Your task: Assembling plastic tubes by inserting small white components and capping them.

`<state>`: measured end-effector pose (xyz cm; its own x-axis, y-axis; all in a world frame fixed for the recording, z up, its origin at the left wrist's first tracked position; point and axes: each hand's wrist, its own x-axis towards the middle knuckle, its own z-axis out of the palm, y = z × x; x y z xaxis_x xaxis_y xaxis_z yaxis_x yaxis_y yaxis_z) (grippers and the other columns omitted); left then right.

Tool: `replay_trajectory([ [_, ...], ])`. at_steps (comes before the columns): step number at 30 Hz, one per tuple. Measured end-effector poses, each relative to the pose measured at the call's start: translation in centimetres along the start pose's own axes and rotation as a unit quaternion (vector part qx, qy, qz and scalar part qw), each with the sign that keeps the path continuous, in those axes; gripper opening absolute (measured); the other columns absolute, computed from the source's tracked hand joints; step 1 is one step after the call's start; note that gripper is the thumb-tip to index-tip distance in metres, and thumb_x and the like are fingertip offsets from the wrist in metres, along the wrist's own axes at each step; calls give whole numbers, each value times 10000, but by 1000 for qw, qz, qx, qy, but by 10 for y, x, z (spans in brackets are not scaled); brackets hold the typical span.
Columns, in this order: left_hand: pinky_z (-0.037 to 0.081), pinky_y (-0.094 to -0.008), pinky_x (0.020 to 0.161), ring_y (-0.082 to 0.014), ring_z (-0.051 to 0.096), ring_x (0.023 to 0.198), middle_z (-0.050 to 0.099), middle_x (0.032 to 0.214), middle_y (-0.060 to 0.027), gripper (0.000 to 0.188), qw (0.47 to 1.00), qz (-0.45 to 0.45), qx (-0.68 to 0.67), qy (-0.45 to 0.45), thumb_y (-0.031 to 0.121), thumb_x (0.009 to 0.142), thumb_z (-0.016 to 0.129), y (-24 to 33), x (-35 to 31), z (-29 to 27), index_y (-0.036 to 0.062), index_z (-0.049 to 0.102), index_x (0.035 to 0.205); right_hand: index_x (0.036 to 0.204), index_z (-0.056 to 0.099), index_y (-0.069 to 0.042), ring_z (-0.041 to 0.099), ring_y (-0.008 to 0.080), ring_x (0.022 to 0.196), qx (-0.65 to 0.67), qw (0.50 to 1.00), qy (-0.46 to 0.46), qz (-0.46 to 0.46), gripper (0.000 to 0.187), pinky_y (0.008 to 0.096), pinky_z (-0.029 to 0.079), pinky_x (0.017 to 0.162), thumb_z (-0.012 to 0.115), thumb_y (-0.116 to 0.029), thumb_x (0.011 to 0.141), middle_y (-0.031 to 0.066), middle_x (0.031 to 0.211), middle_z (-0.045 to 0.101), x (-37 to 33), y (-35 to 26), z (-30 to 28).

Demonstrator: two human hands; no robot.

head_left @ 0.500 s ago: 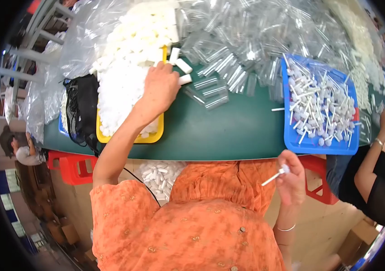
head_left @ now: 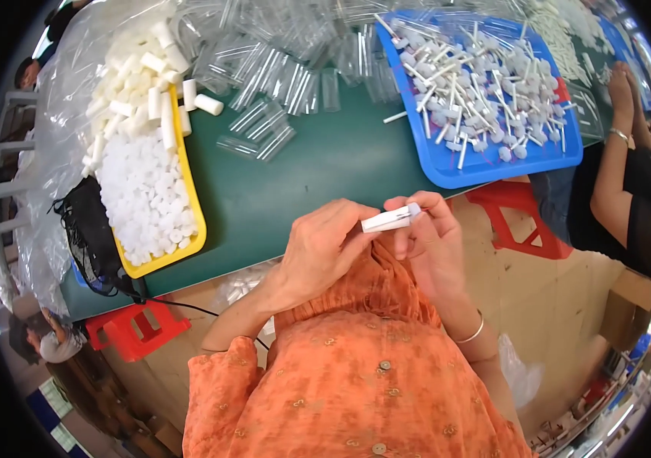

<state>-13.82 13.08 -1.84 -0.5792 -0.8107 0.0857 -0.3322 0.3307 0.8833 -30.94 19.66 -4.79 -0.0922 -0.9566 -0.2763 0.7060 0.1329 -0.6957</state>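
Just in front of my lap, off the table's near edge, my two hands meet. My left hand [head_left: 324, 248] pinches a white cylinder [head_left: 375, 224] between thumb and fingers. My right hand [head_left: 434, 238] has its fingers closed around the pale cap [head_left: 414, 209] of a small white-stemmed piece. The stem lies close against the cylinder; I cannot tell whether one sits inside the other. On the table's left, a yellow tray [head_left: 201, 221] holds small white plugs [head_left: 148, 198] in its near part. White cylinders [head_left: 130, 84] are heaped at its far end.
Several clear plastic tubes [head_left: 287, 80] spread across the green table [head_left: 325, 160]. A blue tray [head_left: 455, 178] full of stemmed pieces stands at the right. Black mesh cloth [head_left: 92, 229] lies left of the yellow tray. Red stools [head_left: 520, 217] stand below; a co-worker's arm [head_left: 615, 153] is at far right.
My left hand has come back from the cylinder heap to my right hand, bringing a cylinder. My right hand has raised its stemmed piece beside it. The view has shifted to the right.
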Motion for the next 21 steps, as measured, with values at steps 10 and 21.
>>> replay_trajectory([
  [10,496,-322,584,-230,625,707,651,818,-79,340,954,216,182,102,-91,672,734,-20,-1,7,37,669,980,1179,515,-22,698,180,873,23,999,-2,35,211,275,592,732,512,-153,1014,208,1225,612,-7,0,-8],
  [21,513,-306,615,-271,604,686,611,881,-138,227,986,121,101,53,-67,815,631,-12,-9,7,-16,600,1034,1120,555,-3,682,204,957,-192,971,-35,-138,274,291,579,777,633,82,871,203,1178,639,-12,9,-12],
])
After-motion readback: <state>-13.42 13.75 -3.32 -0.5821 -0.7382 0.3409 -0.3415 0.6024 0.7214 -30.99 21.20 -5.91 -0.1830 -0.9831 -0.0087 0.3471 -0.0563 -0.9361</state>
